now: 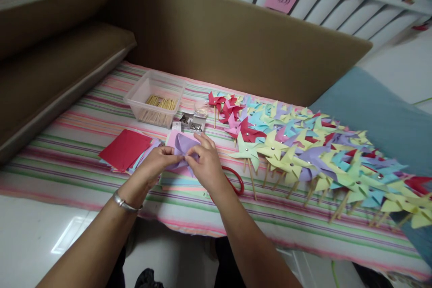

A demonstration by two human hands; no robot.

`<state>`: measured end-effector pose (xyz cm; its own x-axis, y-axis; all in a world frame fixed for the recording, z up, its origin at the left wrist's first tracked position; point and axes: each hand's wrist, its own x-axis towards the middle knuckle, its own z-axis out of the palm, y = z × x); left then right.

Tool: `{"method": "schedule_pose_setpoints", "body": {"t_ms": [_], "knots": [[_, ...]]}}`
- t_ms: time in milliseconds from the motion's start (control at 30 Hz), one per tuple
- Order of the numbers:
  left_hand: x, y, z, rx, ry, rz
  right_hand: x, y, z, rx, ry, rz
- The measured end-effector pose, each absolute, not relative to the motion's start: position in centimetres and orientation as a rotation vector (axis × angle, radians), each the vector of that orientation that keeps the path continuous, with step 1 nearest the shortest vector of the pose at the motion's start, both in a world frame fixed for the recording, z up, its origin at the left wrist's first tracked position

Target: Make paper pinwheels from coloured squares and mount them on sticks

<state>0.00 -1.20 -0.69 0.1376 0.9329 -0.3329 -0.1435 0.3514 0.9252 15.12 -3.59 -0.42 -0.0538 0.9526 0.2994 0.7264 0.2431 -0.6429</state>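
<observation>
A purple paper pinwheel [183, 143], its points folded toward the middle, is held between both hands above a small stack of coloured paper. My left hand [161, 160] pinches its left side. On the right side, my right hand [204, 160] grips it with thumb and finger close to the centre; whether a pin is there is hidden by the fingers. Under them shows pink and pastel paper [178, 184]. Red-handled scissors [240, 185] lie partly beneath my right forearm. Left of my hands is a pile of square sheets with a red sheet [125, 148] on top.
Behind my hands stand a clear plastic box [151, 94] of wooden sticks and a small box of metal fasteners [193, 122]. Many finished pinwheels [313, 162] on sticks cover the right of the striped cloth [81, 144]. A brown board [236, 31] borders the back.
</observation>
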Motion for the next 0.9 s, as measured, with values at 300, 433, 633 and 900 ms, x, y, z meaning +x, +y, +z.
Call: {"method": "schedule_pose_setpoints", "body": {"t_ms": [300,433,633,900], "knots": [[0.0,-0.9,-0.7,1.121,1.199,0.768,15.9,-3.6,0.8,-1.567,-1.794,0.484],[0.1,-1.2,-0.7,1.169,1.108,0.667,17.3,-3.8,1.3,-1.549,-1.703,0.944],[0.5,-1.4,-0.8,1.290,1.065,0.459,18.5,-3.5,0.3,-1.404,-1.612,1.490],[0.5,-1.3,-0.7,1.317,1.032,0.405,18.6,-3.4,0.1,-1.317,-1.552,1.460]]}}
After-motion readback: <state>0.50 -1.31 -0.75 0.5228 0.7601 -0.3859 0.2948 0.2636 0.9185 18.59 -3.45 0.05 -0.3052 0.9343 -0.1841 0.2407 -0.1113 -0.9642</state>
